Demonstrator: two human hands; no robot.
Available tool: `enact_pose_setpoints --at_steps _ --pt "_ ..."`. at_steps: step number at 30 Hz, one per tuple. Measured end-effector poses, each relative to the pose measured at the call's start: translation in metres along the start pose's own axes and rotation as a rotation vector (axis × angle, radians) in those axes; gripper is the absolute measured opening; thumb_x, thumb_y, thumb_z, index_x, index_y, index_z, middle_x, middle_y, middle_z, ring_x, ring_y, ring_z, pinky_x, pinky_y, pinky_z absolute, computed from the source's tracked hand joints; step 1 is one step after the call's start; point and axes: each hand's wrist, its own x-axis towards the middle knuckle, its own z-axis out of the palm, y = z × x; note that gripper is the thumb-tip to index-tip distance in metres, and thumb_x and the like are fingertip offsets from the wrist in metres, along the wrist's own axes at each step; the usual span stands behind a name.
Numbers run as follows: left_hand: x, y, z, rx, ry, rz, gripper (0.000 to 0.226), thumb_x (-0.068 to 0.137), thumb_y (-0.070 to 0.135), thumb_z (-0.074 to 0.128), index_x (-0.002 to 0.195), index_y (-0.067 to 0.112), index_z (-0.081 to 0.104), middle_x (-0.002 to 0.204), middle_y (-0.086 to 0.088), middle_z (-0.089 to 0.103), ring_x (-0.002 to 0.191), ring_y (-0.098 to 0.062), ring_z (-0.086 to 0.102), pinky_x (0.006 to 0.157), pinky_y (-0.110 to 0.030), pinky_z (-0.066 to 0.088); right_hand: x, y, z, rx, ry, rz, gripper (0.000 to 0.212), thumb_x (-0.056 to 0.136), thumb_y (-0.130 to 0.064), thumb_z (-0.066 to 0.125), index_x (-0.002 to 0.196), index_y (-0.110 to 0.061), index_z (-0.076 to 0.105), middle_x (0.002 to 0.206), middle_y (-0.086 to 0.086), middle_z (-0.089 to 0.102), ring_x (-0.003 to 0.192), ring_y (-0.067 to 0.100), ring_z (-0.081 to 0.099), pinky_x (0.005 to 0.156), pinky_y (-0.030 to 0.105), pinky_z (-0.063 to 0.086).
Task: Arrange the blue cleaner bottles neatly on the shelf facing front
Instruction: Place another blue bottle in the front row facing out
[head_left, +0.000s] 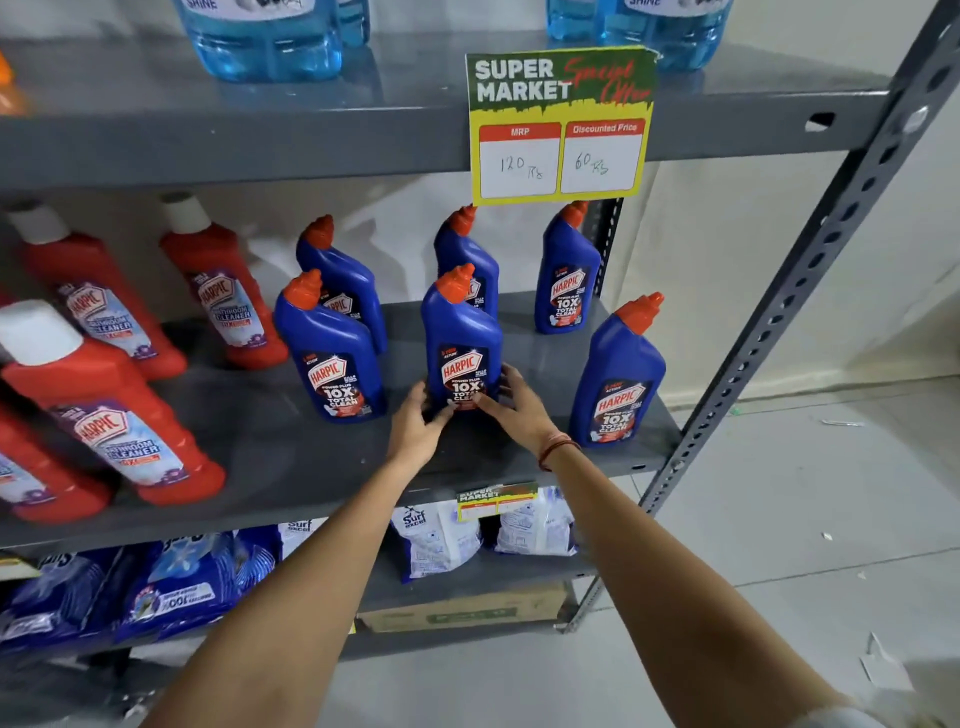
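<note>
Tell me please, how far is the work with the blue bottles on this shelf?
Done: all six blue bottles stand upright in two rows, labels mostly forward. In hand: left hand and right hand hold the front middle bottle at its base. Left: the front right bottle sits nearer the shelf edge and looks slightly turned, out of line.

- red bottles (104, 374), white caps, at 9 o'clock
- price sign (561, 127), 120 and 60, at 12 o'clock
- detergent packs (436, 535) at 6 o'clock
- pale blue bottles (265, 36) at 11 o'clock
</note>
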Motion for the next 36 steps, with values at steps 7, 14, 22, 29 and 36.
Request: enact_pose_setpoints --at_steps 7,14,22,29,36 --pt "-0.030 -0.004 0.010 -0.055 -0.008 0.043 0.048 0.080 0.010 0.068 0.125 0.005 0.051 0.121 -0.009 0.061 0.107 -0.018 0.057 0.091 -0.027 0.043 -0.031 0.025 -0.015 -0.023 0.041 -0.085 0.057 0.089 -0.017 0.063 0.138 -0.008 0.036 0.132 0.013 0.054 0.120 0.024 0.052 0.102 0.035 0.044" --pt "-0.047 -0.010 0.011 -0.049 -0.041 0.097 0.045 0.079 0.013 0.069 0.121 0.006 0.054 0.118 -0.010 0.065 0.102 -0.017 0.061 0.088 -0.025 0.045 -0.055 0.031 -0.017 0.026 0.054 -0.130 0.051 0.089 -0.008 0.061 0.134 -0.004 0.038 0.120 0.005 0.055 0.111 0.015 0.053 0.086 0.004 0.044" --pt "-0.053 -0.007 0.008 -0.067 -0.045 0.131 0.044 0.078 0.011 0.070 0.119 0.005 0.055 0.111 -0.005 0.064 0.097 -0.011 0.059 0.075 0.004 0.040 -0.063 0.030 -0.014 0.036 0.062 -0.152 0.051 0.089 -0.006 0.060 0.135 -0.002 0.036 0.119 0.005 0.054 0.110 0.015 0.053 0.083 0.001 0.043" --pt "-0.054 -0.012 0.005 -0.075 -0.063 0.144 0.048 0.076 0.014 0.073 0.119 0.007 0.056 0.116 -0.010 0.066 0.101 -0.013 0.062 0.092 -0.026 0.048 -0.067 0.033 -0.013 0.011 0.068 -0.143 0.050 0.089 -0.011 0.061 0.134 -0.007 0.039 0.120 0.003 0.057 0.112 0.015 0.056 0.101 0.034 0.046" --pt "-0.062 -0.017 -0.009 -0.141 0.061 0.158 0.044 0.078 0.013 0.071 0.119 0.009 0.055 0.114 0.000 0.062 0.105 -0.011 0.059 0.093 -0.022 0.047 -0.101 0.032 0.031 0.032 0.636 -0.226 0.035 0.089 -0.025 0.063 0.120 -0.015 0.051 0.115 -0.001 0.056 0.109 0.019 0.055 0.093 0.042 0.049"
